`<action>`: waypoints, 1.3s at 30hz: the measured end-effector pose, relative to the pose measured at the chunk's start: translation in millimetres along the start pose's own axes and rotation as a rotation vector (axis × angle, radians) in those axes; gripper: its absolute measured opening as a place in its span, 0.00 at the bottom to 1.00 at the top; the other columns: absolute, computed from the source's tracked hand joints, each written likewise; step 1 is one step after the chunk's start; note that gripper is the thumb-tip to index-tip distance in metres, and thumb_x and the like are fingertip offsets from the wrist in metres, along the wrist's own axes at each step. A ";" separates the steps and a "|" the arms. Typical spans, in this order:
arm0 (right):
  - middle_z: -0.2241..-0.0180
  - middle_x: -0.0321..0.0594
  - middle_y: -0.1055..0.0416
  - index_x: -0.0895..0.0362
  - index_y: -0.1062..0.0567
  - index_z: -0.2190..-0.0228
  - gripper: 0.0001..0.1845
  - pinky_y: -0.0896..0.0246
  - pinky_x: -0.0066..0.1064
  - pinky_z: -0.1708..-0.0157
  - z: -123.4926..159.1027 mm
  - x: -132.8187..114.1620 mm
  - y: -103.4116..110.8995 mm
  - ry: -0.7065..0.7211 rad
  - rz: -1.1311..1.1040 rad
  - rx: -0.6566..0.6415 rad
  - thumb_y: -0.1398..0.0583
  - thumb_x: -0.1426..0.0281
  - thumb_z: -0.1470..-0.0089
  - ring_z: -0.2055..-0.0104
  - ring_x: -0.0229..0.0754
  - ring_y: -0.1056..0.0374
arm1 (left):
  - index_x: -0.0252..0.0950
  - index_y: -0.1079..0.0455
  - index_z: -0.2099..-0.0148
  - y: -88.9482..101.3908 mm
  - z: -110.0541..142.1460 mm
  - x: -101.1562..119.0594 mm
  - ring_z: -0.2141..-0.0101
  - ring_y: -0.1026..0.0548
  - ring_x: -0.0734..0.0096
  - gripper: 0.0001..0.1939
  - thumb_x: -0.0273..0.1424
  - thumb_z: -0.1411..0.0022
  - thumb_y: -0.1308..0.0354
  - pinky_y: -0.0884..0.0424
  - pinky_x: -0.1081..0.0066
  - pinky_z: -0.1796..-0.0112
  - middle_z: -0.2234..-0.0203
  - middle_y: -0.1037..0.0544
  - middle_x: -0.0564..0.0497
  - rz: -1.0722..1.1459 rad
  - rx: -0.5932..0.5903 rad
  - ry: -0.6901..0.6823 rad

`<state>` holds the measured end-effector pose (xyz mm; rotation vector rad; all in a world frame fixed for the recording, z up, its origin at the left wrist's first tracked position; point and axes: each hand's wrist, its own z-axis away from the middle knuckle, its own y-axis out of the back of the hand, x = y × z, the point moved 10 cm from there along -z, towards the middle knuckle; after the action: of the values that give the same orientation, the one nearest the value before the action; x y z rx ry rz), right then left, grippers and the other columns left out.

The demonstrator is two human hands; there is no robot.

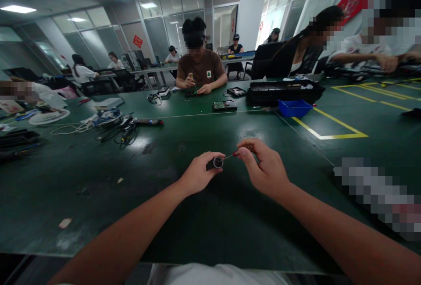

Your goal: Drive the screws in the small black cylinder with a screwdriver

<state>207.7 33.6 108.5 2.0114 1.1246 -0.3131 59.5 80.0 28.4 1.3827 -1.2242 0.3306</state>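
Observation:
My left hand point(197, 172) is closed around a small black cylinder with a silver round end point(217, 162), held just above the green table point(164, 215). My right hand point(263, 166) pinches a thin tool with a red grip point(235, 154); its thin metal tip points into the cylinder's end. Both hands meet near the table's middle, close to my body.
A person in a brown shirt point(199, 71) works across the table, with a circuit board point(224, 105), a black tray point(283, 91) and a blue bin point(294, 108) nearby. Tangled cables point(118, 130) lie at the left. Yellow tape lines point(329, 129) mark the right. Other people sit around.

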 end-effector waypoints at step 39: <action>0.69 0.41 0.26 0.57 0.29 0.56 0.12 0.39 0.34 0.68 -1.5 -7.1 -14.0 0.069 0.185 -0.177 0.49 0.73 0.39 0.68 0.44 0.30 | 0.43 0.26 0.47 8.4 -0.7 -4.9 0.51 0.27 0.60 0.18 0.32 0.40 0.34 0.36 0.59 0.46 0.53 0.22 0.49 -0.132 0.069 -0.070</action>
<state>192.1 34.5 106.1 1.9620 0.9639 -0.0479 51.2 84.9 29.3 1.5381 -1.1808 0.2353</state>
